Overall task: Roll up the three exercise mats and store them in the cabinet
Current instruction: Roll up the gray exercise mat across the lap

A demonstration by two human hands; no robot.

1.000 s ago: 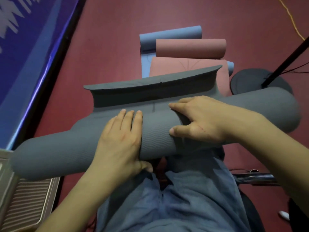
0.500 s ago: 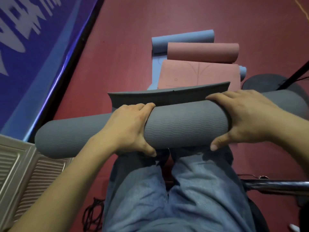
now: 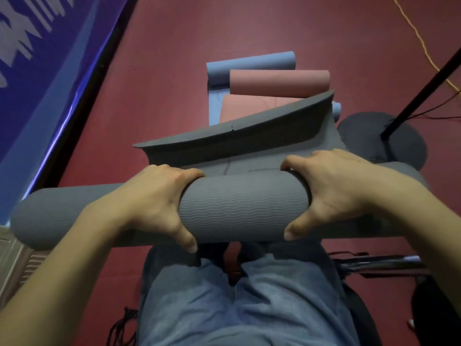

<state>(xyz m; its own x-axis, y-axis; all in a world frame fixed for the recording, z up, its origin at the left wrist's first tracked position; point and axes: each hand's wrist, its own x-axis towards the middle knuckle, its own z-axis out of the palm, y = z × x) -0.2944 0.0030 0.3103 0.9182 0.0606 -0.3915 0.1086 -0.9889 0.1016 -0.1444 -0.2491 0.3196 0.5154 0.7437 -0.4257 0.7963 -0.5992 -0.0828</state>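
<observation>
I see the grey mat (image 3: 243, 208) lying as a thick roll across my view, above the knees in blue trousers (image 3: 249, 303). My left hand (image 3: 159, 203) grasps the roll left of its middle, fingers curled over the top and thumb under the near side. My right hand (image 3: 334, 193) grasps it right of the middle in the same way, so the ribbed centre of the roll shows bare between the two. The mat's loose end stands up beyond the hands, its edge rising toward the right.

Half a second ago that free flap lay lower and closer against the roll; now more of it is open behind the hands, and both hands sit closer together. A second ago my left hand lay flat on the mat; now it is wrapped round it.

Farther off on the dark red floor (image 3: 174, 71) lie the pink mat (image 3: 279, 79) and the blue mat (image 3: 249, 63), each partly rolled, the pink one on the blue. A black round stand base (image 3: 399, 143) sits to the right, a blue banner (image 3: 50, 71) runs along the left, and a yellow cable (image 3: 419, 38) crosses the upper right.
</observation>
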